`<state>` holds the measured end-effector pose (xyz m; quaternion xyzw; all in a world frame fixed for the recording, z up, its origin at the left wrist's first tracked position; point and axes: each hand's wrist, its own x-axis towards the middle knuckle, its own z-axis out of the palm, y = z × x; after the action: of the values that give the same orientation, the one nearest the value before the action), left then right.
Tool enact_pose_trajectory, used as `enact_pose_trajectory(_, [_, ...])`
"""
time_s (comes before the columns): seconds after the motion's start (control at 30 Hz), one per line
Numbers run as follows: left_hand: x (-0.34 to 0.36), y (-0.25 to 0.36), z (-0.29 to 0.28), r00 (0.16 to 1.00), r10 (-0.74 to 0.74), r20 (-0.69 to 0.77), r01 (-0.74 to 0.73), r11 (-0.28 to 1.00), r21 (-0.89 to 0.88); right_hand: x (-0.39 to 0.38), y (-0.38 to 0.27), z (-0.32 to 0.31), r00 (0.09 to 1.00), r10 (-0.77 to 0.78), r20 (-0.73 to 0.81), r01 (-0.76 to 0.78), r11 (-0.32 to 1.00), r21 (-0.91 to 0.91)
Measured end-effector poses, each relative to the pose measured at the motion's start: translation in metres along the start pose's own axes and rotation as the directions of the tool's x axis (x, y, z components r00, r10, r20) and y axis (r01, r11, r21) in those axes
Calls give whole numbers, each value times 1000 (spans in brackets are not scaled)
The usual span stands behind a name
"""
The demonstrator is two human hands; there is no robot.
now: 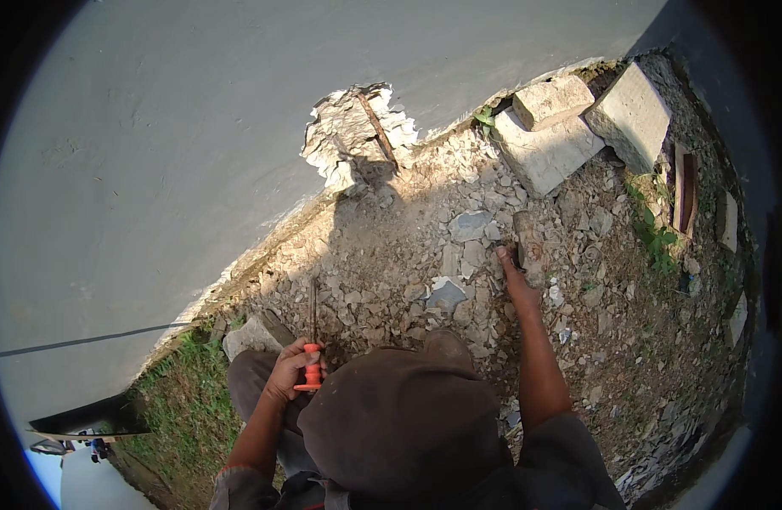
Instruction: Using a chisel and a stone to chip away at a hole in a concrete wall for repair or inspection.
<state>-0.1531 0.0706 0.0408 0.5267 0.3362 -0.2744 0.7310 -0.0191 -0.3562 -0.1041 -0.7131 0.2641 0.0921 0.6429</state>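
My left hand is closed round the orange grip of a chisel, whose thin metal shank points away from me, up toward the wall. My right hand is closed on what looks like a hammer, with its dull brown head just beyond my thumb; the handle is mostly hidden. Ahead, a ragged broken patch at the base of the grey wall shows pale rough material. A rusty bar lies bare across this patch. Both hands are apart from the wall.
Rubble covers the ground. Pale concrete blocks lean by the wall at the far right, with a reddish-brown piece beyond. A stone sits beside my left knee. Grass grows at the left.
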Motion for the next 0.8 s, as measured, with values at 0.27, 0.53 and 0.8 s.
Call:
enact_pose_trajectory(0.27, [1, -2, 1, 999, 18, 27, -19, 998, 66, -4, 6, -14, 968, -208, 139, 207, 978, 21])
enact_pose_trajectory(0.53, [19, 7, 30, 987, 10, 160, -32, 990, 137, -20, 8, -32, 747, -665, 22, 664, 744, -73])
enact_pose_trajectory(0.8, [45, 6, 61, 969, 9, 247, -33, 995, 92, -31, -10, -18, 744, -667, 41, 666, 737, -113])
